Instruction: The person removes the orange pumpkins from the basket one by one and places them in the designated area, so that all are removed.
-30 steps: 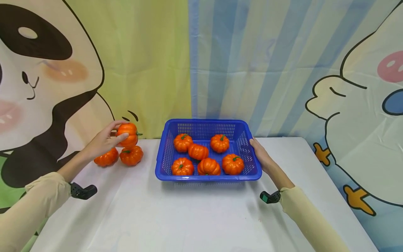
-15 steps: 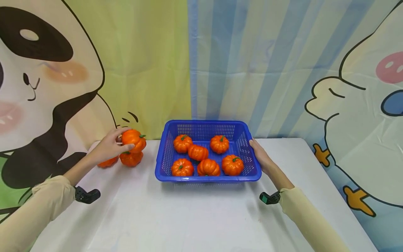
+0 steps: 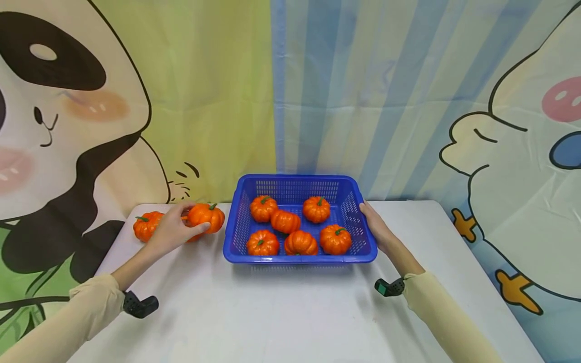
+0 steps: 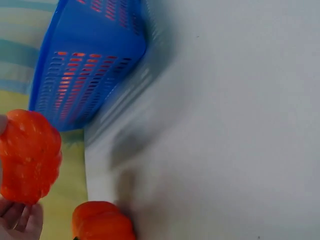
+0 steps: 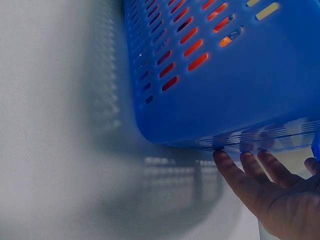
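A blue slotted basket [image 3: 367, 242] stands on the white table and holds several orange toy pumpkins [image 3: 335, 238]. My left hand [image 3: 174, 229] grips another orange pumpkin [image 3: 206, 216] just left of the basket's left wall; the left wrist view shows that pumpkin [image 4: 27, 156] in my fingers beside the basket [image 4: 90, 55]. A further pumpkin [image 3: 146, 226] sits on the table behind my left hand, and one [image 4: 102, 221] lies below the held one. My right hand [image 3: 375, 226] rests with straight fingers against the basket's right wall [image 5: 235, 95].
The white table [image 3: 281, 312] runs to a cartoon backdrop curtain [image 3: 317, 91] close behind the basket. Small black wrist cameras [image 3: 140, 305] sit at both sleeves. The table's right edge [image 3: 490, 282] lies well beyond my right arm.
My left hand has carried its pumpkin down and to the right, from above the two loose pumpkins to beside the basket's left wall. The right hand has stayed on the basket.
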Action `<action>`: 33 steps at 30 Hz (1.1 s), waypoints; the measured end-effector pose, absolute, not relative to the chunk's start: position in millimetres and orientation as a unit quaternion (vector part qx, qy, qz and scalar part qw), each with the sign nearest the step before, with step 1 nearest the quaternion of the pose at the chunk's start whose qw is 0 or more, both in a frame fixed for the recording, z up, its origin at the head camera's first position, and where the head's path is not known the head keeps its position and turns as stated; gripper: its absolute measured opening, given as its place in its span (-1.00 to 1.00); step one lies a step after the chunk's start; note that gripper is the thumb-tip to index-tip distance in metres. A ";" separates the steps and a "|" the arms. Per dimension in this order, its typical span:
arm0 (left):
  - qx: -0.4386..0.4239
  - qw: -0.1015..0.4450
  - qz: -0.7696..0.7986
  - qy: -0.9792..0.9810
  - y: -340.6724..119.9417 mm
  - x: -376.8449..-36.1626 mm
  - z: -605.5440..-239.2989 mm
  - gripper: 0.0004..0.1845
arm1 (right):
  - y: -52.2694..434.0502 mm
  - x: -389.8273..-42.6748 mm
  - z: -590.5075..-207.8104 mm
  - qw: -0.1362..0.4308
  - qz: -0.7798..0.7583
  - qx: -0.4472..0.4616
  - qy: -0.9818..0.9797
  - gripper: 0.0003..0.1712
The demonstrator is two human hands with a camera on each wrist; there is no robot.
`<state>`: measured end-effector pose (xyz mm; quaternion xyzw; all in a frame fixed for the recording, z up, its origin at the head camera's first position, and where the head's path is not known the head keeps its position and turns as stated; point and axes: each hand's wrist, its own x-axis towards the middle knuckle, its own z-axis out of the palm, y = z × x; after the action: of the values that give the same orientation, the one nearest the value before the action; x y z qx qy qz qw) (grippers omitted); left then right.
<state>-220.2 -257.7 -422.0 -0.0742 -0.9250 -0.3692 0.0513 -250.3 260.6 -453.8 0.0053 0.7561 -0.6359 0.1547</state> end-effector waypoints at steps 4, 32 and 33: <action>-0.071 0.051 -0.365 -0.927 -249.5 -216.3 -430.7 -0.22 | 261.3 -249.7 -454.3 0.153 -0.634 0.004 0.758 -0.28; 0.008 0.023 -0.375 -0.927 -210.8 -226.5 -494.3 -0.09 | 261.8 -249.5 -454.1 0.149 -0.624 0.003 0.767 -0.29; 0.009 0.023 -0.374 -0.927 -211.2 -226.5 -495.3 -0.08 | 261.6 -249.3 -453.9 0.149 -0.623 0.004 0.768 -0.29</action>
<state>-226.5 -211.2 -495.3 0.0088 -0.9269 -0.3744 0.0235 -249.3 261.6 -453.9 0.0038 0.7683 -0.6226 0.1486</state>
